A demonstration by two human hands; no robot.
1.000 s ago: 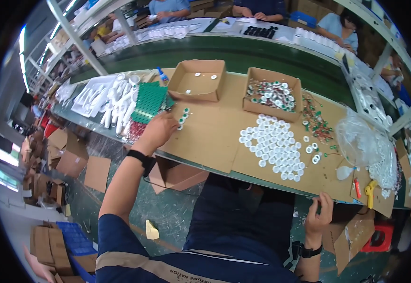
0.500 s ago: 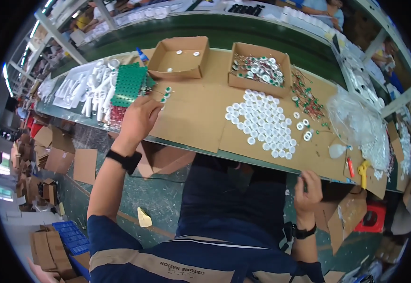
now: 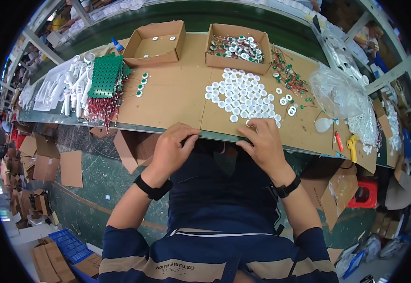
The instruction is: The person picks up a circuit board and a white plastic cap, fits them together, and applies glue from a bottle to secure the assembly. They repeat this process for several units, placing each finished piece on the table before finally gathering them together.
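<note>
My left hand (image 3: 174, 147) is at the table's front edge, left of the white round caps (image 3: 243, 96). Its fingers are curled and the thumb lies against the index finger; anything between them is hidden. At the near edge of the caps is my right hand (image 3: 264, 143), thumb and index finger apart, fingertips beside the closest caps. Whether it touches one is hard to tell. Several small green-and-white discs with thin wires (image 3: 142, 87) lie in a short row at the left. Beside them rests a stack of green perforated boards (image 3: 105, 78) with red wires hanging below.
Two cardboard boxes stand at the back: one with a few white rings (image 3: 153, 59), another full of wired discs (image 3: 237, 63). White plastic handles (image 3: 75, 87) lie far left. Loose wired parts (image 3: 288, 73), a clear bag (image 3: 335, 89) and a yellow glue gun (image 3: 352, 147) are at right.
My left hand has come from the green boards rightward to the table's front edge. My right hand has moved up and left to the caps. The view has shifted.
</note>
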